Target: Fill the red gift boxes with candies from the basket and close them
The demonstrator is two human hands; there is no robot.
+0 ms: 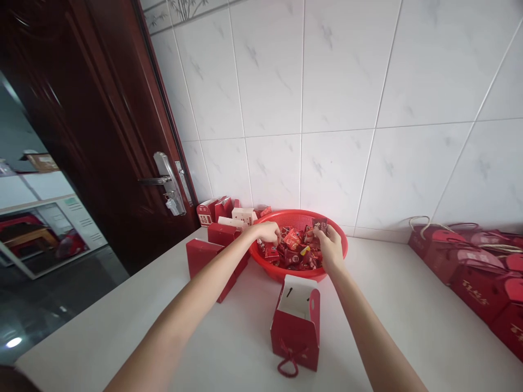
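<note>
A red plastic basket [345, 247] filled with wrapped candies [292, 238] stands against the wall. Over its left side, my left hand [267, 232] dips down with the fingers curled together; whatever they may grip is hidden. At the basket's right side, my right hand [333, 247] pinches a dark red candy packet [320, 224] between thumb and fingers. Between my forearms, in front of the basket, sits a red gift box [295, 335] with its top unfolded, white inside, and a red cord loop at its front.
Several red boxes [204, 256] stand to the left of the basket, some behind my left forearm. Red gift bags [469, 267] with rope handles line the table's right side. A tiled wall [335, 109] rises behind, and a dark wooden door [110, 109] is at the left.
</note>
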